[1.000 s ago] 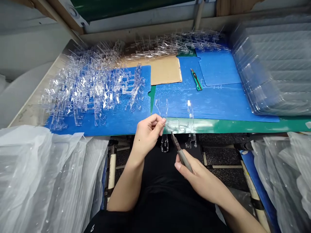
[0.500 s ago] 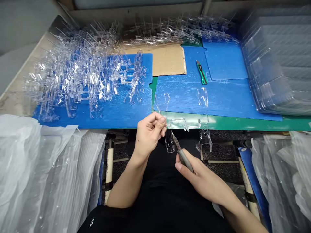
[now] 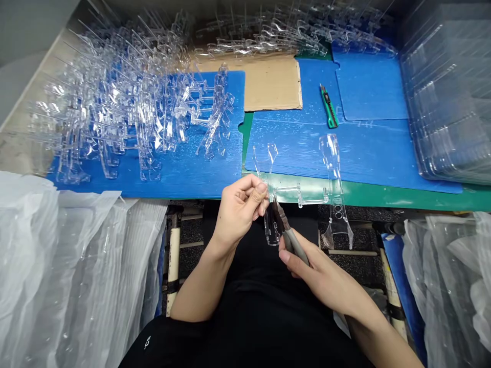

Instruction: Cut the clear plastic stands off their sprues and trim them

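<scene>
Where the tabletop (image 3: 19, 153) begins at the left, white plastic sheeting (image 3: 72, 276) bulges up below its front edge, and a dense heap of clear plastic stands (image 3: 126, 128) crowds a blue corrugated board (image 3: 192, 179). Behind that board lies a sheet of brown cardboard (image 3: 268, 84). The left hand (image 3: 238, 214) has a firm grip on the left end of a branching clear plastic frame (image 3: 303, 195), thumb and fingers pinched together on it, just above the edge of a green mat (image 3: 383, 197). From there the frame stretches right, with arms rising over a second blue board (image 3: 299, 148) and another arm hanging past the mat's edge. The right hand (image 3: 322, 276) is closed around the grey handles of a pair of side cutters (image 3: 295, 243), whose dark tips reach in beside the left thumb and touch the clear plastic there; whether their jaws stand open or shut is hidden. Farther right, a green utility knife (image 3: 329, 106) lies on the blue board, beside a stack of clear plastic trays (image 3: 445, 97), with more plastic sheeting (image 3: 448, 286) below.
</scene>
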{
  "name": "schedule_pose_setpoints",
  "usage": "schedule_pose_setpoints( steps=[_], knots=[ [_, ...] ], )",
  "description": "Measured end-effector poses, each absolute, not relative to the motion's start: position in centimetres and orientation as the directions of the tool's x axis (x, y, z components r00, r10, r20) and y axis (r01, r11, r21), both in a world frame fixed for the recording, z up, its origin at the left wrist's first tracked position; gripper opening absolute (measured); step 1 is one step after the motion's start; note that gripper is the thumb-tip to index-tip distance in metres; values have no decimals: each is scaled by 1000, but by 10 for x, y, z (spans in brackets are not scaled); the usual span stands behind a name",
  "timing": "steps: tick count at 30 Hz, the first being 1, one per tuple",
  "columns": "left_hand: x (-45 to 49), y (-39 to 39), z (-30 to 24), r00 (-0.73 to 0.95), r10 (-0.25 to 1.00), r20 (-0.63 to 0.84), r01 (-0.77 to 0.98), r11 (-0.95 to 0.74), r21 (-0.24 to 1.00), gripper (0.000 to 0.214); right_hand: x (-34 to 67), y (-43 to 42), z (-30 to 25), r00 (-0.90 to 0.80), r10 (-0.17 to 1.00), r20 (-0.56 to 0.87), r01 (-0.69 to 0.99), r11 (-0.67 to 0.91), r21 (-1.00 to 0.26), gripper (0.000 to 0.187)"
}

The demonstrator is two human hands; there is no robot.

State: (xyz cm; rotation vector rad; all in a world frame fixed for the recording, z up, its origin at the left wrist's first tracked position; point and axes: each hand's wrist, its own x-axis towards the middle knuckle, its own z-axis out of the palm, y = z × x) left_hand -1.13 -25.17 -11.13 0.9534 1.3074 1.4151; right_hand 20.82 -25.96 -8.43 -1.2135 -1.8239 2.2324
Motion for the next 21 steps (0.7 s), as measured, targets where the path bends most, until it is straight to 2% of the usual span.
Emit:
schedule_pose_setpoints(
  steps=[5,15,17,21],
  knots=[
    [-11,-250,-112,-242,967,-82,-116,55,992,43,208,-256,-88,-716,444,-538,420,-341,-841,33],
    [-9,-245,-113,-213,972,-100,-187,60,981,41,210,-249,-92,-728,410,-549,426,-357,-831,32],
    [-9,-240,-113,-208,972,-108,-185,69,980,42,209,-245,-95,-733,426,-530,370,-404,-836,34],
    [-13,-215,-109,-185,978,-101,-136,77,988,45,197,-234,-104,-760,433,-484,126,-632,-764,43]
  ],
)
